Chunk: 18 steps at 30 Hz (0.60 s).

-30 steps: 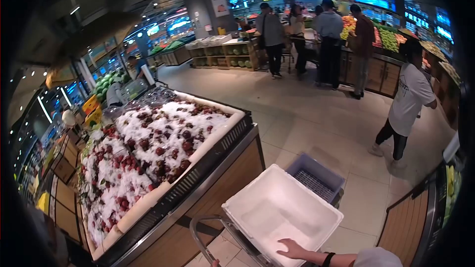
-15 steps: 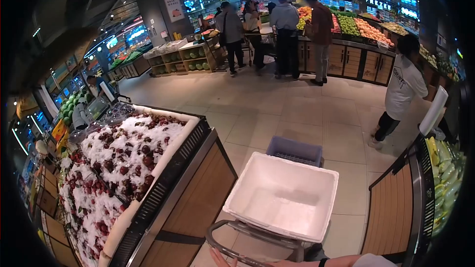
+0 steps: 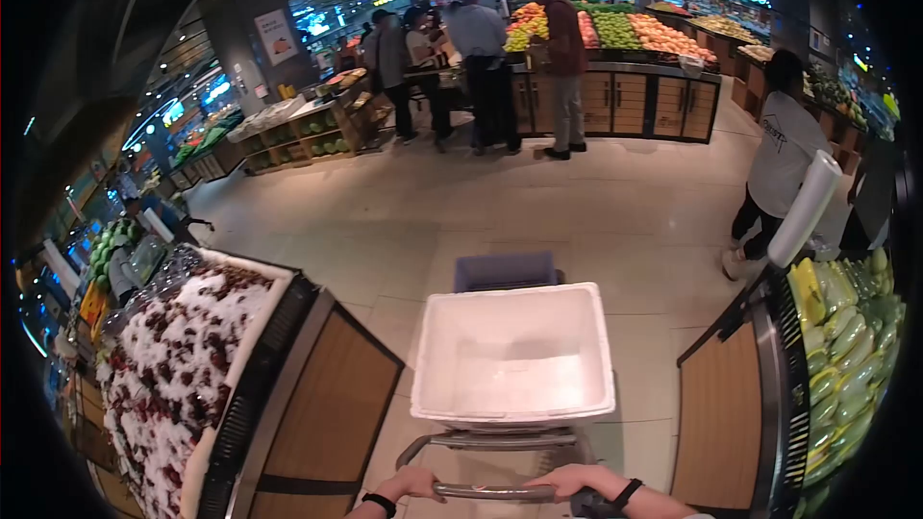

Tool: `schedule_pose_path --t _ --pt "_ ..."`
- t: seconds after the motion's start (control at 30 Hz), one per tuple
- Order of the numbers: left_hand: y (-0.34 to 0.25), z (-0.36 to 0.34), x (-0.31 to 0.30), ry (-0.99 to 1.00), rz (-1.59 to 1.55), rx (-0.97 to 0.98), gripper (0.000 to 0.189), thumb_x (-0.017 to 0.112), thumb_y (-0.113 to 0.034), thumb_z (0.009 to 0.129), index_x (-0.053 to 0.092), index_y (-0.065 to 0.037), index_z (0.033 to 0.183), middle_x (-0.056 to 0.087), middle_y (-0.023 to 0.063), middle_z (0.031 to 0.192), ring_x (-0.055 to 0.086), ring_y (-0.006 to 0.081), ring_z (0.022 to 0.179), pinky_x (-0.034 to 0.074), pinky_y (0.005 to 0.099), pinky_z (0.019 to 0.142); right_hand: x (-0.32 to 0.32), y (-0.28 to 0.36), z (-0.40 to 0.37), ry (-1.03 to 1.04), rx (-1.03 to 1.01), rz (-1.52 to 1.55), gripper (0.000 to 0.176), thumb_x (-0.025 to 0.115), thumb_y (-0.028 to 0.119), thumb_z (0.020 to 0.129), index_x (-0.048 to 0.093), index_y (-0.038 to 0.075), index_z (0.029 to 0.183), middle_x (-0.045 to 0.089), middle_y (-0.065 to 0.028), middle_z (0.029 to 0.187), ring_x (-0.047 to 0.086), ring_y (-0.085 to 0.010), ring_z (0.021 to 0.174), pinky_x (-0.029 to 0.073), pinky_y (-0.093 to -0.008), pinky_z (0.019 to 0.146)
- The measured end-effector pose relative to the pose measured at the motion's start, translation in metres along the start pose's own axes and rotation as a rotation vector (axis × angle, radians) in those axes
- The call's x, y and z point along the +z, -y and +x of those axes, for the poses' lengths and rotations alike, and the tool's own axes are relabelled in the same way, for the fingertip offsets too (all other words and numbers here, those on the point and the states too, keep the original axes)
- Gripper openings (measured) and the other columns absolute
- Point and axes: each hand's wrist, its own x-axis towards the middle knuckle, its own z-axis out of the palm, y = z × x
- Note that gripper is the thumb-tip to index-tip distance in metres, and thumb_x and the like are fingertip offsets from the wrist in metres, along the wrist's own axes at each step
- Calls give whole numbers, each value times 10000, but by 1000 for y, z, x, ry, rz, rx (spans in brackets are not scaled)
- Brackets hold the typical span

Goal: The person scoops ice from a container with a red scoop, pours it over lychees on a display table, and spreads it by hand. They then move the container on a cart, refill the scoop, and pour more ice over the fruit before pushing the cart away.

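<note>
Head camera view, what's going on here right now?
A person in a supermarket aisle has the left hand and right hand closed on a cart handle. Ahead of the handle sits an open white foam box, with a blue crate just beyond it. A cherry display on ice lies left, a vegetable rack right, and shoppers stand farther ahead.

An iced cherry display [image 3: 178, 360] sits left, green gourds [image 3: 844, 346] right, and shoppers [image 3: 484, 53] stand by fruit counters [image 3: 620, 96] ahead.
</note>
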Motion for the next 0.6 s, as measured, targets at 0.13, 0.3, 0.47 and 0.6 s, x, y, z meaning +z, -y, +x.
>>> schedule_pose_path --t 0.13,0.3,0.47,0.6 --pt "-41 78 -22 267 -142 56 596 611 -605 642 659 -134 1004 659 93 925 610 271 873 459 370 773 -40 -18 -77 -328 109 -262 727 565 153 646 360 354 1314 621 -120 787 588 -327 715 484 -390 669" --pt "-113 118 -104 512 -635 106 798 515 -415 859 98 21 1381 237 262 1386 254 341 1290 258 410 1031 -79 -91 -132 -938 264 -483 563 605 88 569 599 283 1097 589 -44 867 524 -245 949 321 -488 973" --pt "-133 254 -85 235 -553 363 571 591 -507 738 517 -87 1119 573 111 1002 541 221 918 418 333 798 -136 -164 -164 -1224 497 -285 577 662 26 487 602 232 1023 349 -101 1268 214 -367 1268 149 -565 1041" --pt "-206 274 -155 402 -586 419 626 590 -501 737 499 -105 1212 598 115 1062 570 211 951 425 324 819 -204 -234 -201 -1134 467 -348 569 677 -6 512 586 178 1043 435 -129 1206 272 -406 1236 292 -459 1027"
